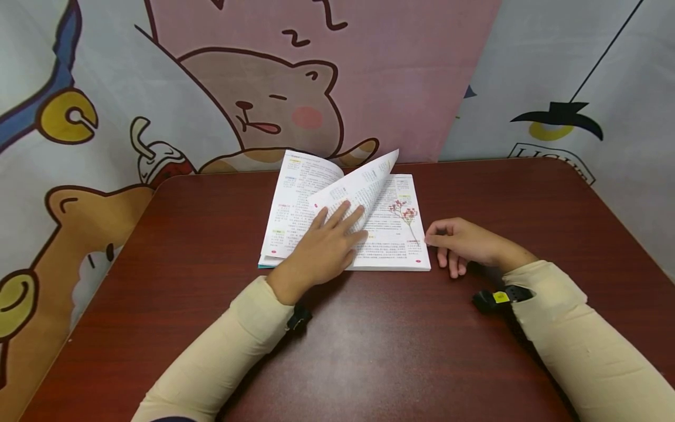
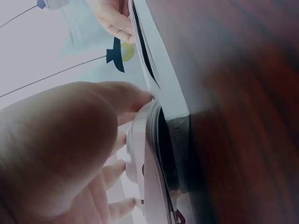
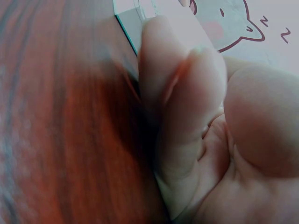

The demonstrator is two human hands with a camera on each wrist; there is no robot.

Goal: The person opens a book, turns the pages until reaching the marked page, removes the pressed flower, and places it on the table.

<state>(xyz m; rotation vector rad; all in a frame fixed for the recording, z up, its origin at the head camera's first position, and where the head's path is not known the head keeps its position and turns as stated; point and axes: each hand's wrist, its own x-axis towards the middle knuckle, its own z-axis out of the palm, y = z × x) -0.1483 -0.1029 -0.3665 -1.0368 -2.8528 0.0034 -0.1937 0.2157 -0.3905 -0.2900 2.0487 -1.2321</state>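
Note:
An open book (image 1: 392,252) with printed pages lies on the table, one loose page (image 1: 364,181) standing up and curling over its middle. My left hand (image 1: 324,249) rests with spread fingers on the lower part of that page; in the left wrist view its fingertips touch the paper beside the book's thick edge. A sprig of small red flowers (image 1: 404,212) shows on the right-hand page, its thin stem reaching toward the lower right. Just beside the book's right edge, my right hand (image 1: 464,243) has thumb and forefinger tips close together, other fingers loosely curled toward the table.
The dark red wooden table (image 1: 369,351) spreads around the book. Behind it hangs a cloth (image 1: 401,76) printed with cartoon animals. A black device with a yellow label (image 1: 501,297) sits at my right wrist, and another black device (image 1: 299,318) at my left.

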